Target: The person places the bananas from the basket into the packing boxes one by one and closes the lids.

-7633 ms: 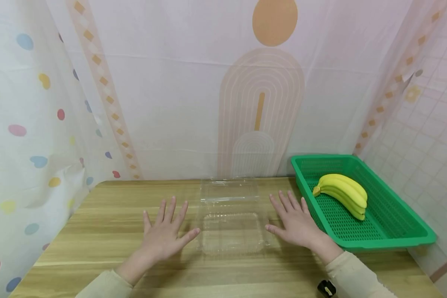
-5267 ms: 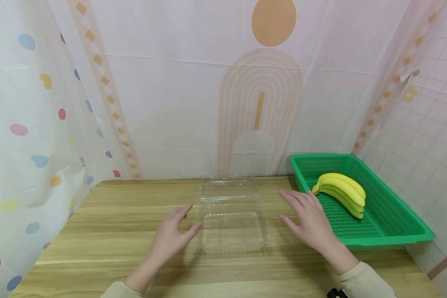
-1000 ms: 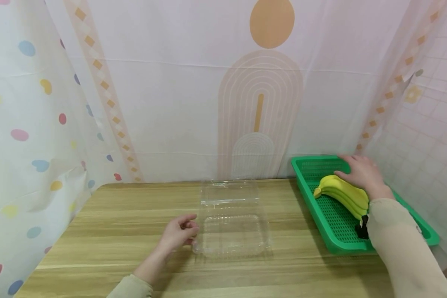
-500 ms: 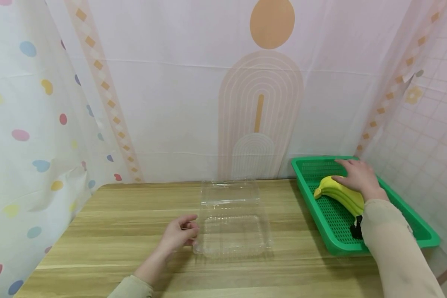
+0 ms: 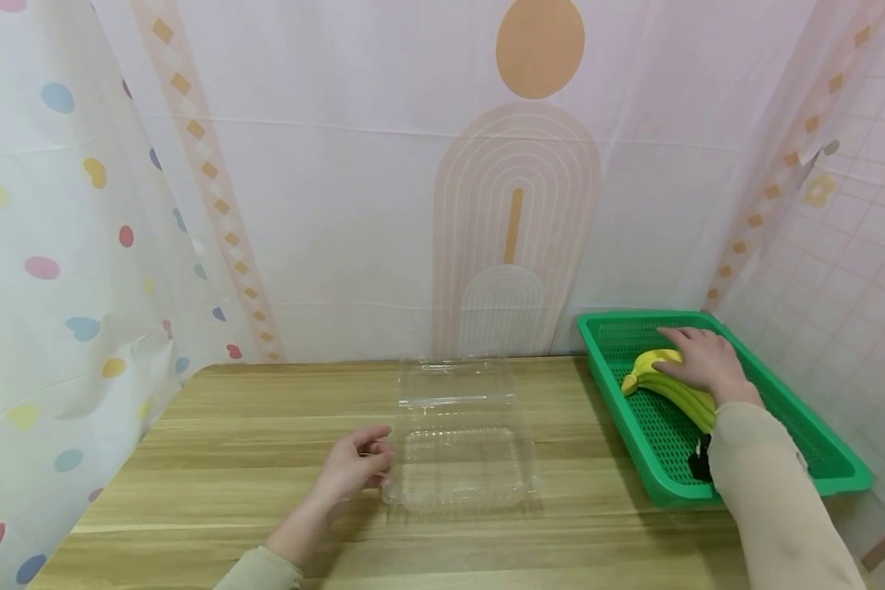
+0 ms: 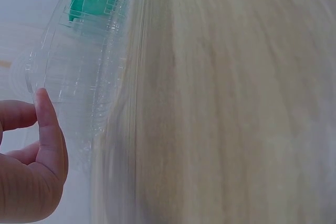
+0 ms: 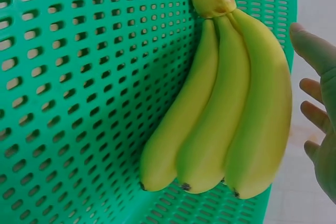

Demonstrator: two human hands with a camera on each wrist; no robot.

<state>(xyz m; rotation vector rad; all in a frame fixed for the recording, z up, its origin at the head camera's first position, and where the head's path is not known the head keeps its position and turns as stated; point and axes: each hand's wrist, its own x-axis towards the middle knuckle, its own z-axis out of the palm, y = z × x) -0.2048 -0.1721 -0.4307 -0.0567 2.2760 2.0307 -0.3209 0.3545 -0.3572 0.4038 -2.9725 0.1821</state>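
A clear plastic clamshell container [image 5: 457, 400] lies opened out on the wooden table, its lid towards the back curtain. At its left side, my left hand [image 5: 350, 465] pinches the edge; the left wrist view has thumb and finger meeting there, with the container [image 6: 79, 72] beyond. A bunch of yellow-green bananas [image 7: 215, 108] lies in the green basket [image 5: 656, 463] at the right, stem towards the left. Over it hovers my right hand [image 5: 708, 360], fingers spread and thumb apart, with a gap to the fruit in the right wrist view. Its forearm hides part of the basket.
The wooden table [image 5: 243, 442] reaches back to a patterned curtain [image 5: 339, 205]. Another curtain with coloured dots [image 5: 59, 303] hangs along the left side. A black strap-like item [image 5: 699, 459] shows below the right wrist, over the basket.
My right hand has come from the table into the basket area and lately shifted slightly left and lower over the bananas. My left hand moved earlier to the container's edge and stays there.
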